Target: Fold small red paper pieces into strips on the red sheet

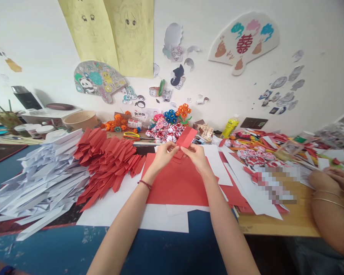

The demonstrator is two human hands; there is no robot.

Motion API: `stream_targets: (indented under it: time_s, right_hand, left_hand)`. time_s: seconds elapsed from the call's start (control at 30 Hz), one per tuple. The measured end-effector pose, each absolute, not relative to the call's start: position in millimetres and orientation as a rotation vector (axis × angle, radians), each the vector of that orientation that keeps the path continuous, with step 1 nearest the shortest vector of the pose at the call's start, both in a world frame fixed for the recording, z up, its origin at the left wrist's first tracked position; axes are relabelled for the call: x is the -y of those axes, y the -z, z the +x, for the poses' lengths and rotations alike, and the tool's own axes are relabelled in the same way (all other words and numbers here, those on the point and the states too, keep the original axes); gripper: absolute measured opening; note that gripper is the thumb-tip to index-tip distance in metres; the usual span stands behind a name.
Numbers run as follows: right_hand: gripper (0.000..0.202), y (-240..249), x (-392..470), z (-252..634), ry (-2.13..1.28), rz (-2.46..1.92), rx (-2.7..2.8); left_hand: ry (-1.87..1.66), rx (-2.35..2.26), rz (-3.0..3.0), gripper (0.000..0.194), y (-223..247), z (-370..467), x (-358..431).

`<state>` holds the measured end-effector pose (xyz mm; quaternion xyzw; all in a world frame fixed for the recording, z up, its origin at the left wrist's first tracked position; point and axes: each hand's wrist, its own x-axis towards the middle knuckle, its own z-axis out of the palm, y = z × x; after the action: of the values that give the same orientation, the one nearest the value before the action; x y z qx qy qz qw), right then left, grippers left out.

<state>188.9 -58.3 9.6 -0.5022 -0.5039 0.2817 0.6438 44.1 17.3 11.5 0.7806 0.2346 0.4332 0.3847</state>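
Between my two hands, a small red paper strip (187, 136) is held up over a large red sheet (176, 187). My left hand (166, 152) pinches its lower left end, and my right hand (195, 153) pinches the lower right side. The strip tilts up to the right. Another small red piece lies just under the fingertips, partly hidden by them. White sheets (109, 206) stick out from beneath the red sheet. To the left is a heap of folded red paper pieces (106, 156), with a heap of folded white strips (51, 175) beyond it.
At the right, another person's hands and forearm (329, 194) rest by the wooden table (281, 225). Paper flowers (169, 131), a yellow bottle (231, 126) and a round bowl (81, 120) stand along the wall. Loose paper and white-red pieces (255, 156) cover the right side.
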Motion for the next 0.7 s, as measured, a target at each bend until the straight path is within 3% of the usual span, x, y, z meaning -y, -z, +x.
stream_targets:
  time_s: [0.7]
  right_hand:
    - [0.033,-8.3,55.3,188.6,-0.647,-1.149,1.090]
  left_hand:
    - [-1.163,-0.733,2.066,0.019,-11.2,46.1,-10.0]
